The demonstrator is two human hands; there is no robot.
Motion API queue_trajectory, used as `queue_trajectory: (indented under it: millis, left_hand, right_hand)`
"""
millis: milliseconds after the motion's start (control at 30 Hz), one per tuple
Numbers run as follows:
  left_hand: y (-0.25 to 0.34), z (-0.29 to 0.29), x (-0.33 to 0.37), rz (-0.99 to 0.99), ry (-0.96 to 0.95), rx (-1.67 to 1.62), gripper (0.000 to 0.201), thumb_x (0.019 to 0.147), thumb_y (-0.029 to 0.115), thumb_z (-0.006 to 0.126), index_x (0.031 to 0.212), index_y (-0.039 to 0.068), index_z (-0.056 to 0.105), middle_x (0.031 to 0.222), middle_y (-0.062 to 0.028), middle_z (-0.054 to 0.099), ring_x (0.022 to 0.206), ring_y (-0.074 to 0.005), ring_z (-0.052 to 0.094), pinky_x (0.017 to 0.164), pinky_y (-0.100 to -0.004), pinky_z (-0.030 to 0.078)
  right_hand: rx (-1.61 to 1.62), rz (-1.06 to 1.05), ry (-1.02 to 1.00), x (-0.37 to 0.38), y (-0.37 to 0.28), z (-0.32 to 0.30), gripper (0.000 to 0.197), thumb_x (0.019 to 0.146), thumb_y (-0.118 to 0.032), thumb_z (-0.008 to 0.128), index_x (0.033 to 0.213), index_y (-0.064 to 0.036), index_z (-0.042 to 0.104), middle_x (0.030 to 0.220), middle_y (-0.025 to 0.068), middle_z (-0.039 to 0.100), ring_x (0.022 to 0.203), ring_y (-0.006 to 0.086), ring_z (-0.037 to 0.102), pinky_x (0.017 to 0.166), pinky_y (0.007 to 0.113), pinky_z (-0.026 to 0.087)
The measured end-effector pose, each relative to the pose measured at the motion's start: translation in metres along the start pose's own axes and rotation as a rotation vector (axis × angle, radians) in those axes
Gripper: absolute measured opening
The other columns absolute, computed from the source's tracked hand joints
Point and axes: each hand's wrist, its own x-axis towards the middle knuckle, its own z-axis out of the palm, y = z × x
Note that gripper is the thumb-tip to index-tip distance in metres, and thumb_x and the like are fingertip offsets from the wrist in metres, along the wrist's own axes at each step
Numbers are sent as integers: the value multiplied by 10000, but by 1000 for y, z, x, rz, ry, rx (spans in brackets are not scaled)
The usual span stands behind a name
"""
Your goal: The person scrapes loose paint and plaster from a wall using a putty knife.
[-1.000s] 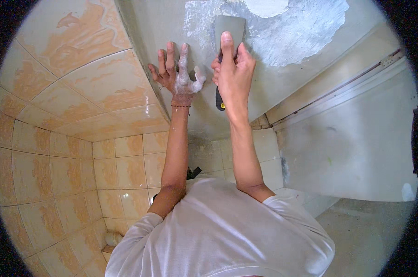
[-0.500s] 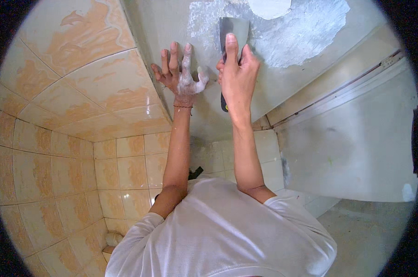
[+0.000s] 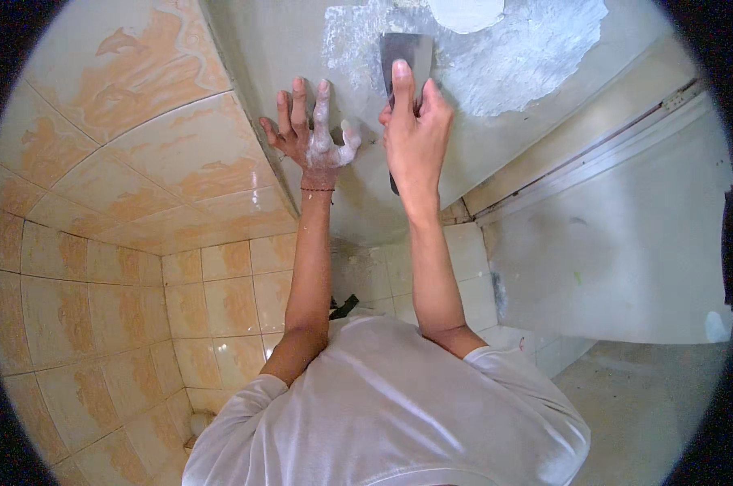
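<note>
My right hand (image 3: 420,134) is wrapped round the dark handle of a putty knife (image 3: 411,50), thumb laid along its wide metal blade. The blade lies over the edge of a white, rough patch of plaster (image 3: 520,65) on the grey-green surface (image 3: 366,211). To the left, my left hand (image 3: 314,146) has its fingers spread and holds nothing. White paste coats its thumb and index finger. Whether its fingertips press on the surface is hard to make out. A smooth white round area (image 3: 467,14) shows at the top, by the patch.
Glossy cream and orange tiles (image 3: 172,154) cover the wall on the left and run down behind my arms. At the right stands a pale door panel (image 3: 609,251) beside a frame (image 3: 577,174). Grey floor (image 3: 625,397) shows at lower right.
Both hands and the putty knife hold nearly the same pose. The whole view has shifted slightly, with the surface and patch a little further left.
</note>
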Motion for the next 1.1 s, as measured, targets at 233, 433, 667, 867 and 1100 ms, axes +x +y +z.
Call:
queue_trajectory:
  millis: [233, 433, 667, 867, 1100]
  left_hand:
    - [0, -1, 0, 16, -2, -34, 642, 848, 548, 485, 1410, 277, 633, 1559, -12, 486, 1506, -244, 319, 1246, -556, 89]
    - [4, 0, -1, 7, -4, -11, 639, 819, 493, 511, 1409, 279, 633, 1559, -13, 483, 1501, -244, 323, 1242, -557, 107]
    - [5, -2, 4, 22, -2, -38, 632, 852, 505, 513, 1431, 271, 611, 1564, -21, 477, 1502, -251, 324, 1241, -560, 117]
    - [1, -7, 4, -5, -3, 7, 613, 882, 536, 497, 1416, 264, 626, 1568, -19, 473, 1496, -258, 340, 1245, -549, 123]
    - [5, -2, 3, 11, 16, -7, 593, 883, 502, 493, 1407, 262, 633, 1566, -25, 475, 1488, -264, 351, 1243, -561, 123]
  right_hand:
    - [55, -17, 52, -1, -9, -6, 545, 1051, -441, 565, 833, 57, 607, 610, 148, 553, 588, 263, 550, 611, 448, 433]
    - [-16, -76, 67, 8, -12, -6, 542, 1051, -437, 560, 874, 71, 620, 690, 224, 600, 647, 345, 574, 654, 475, 442]
    - [-64, -46, 18, 4, 10, -11, 562, 1061, -433, 541, 873, 92, 614, 719, 258, 613, 675, 382, 578, 672, 478, 452]
    - [164, 110, -215, -8, 2, -31, 429, 1074, -382, 540, 949, 26, 584, 765, 85, 607, 654, 166, 572, 608, 357, 471]
    - [419, 59, -284, -19, 4, -52, 246, 1070, -231, 577, 1033, 13, 572, 785, 39, 607, 588, 105, 539, 557, 282, 483]
